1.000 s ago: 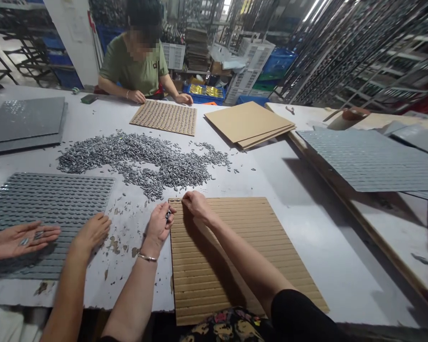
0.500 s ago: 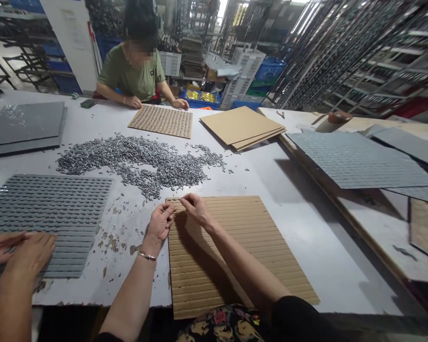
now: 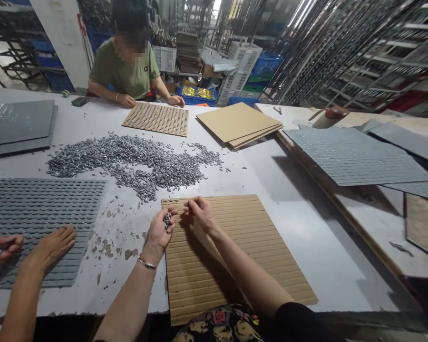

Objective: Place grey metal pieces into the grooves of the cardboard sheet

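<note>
My left hand (image 3: 160,230) curls around several small grey oval pieces (image 3: 167,219), which show between its fingers. It is at the left edge of a brown ribbed board (image 3: 242,242) lying before me. My right hand (image 3: 200,213) is closed in a pinch over the board's far left part; whatever its fingertips hold is too small to make out. A few grey pieces (image 3: 171,200) rest in the groove at the board's far left corner. Beyond the board spreads a large heap of the same grey pieces (image 3: 128,159).
At left, another person's hands (image 3: 53,244) work over a grey sheet set with rows (image 3: 53,199). A person in green (image 3: 128,71) sits opposite behind a dotted brown board (image 3: 157,118). Flat brown boards (image 3: 238,121) lie at the back; grey ribbed sheets (image 3: 356,156) overhang the right-hand table.
My left hand has opened slightly, exposing the pieces in it. My right hand has shifted a little rightward, away from the left. The neighbouring person's hands have moved apart.
</note>
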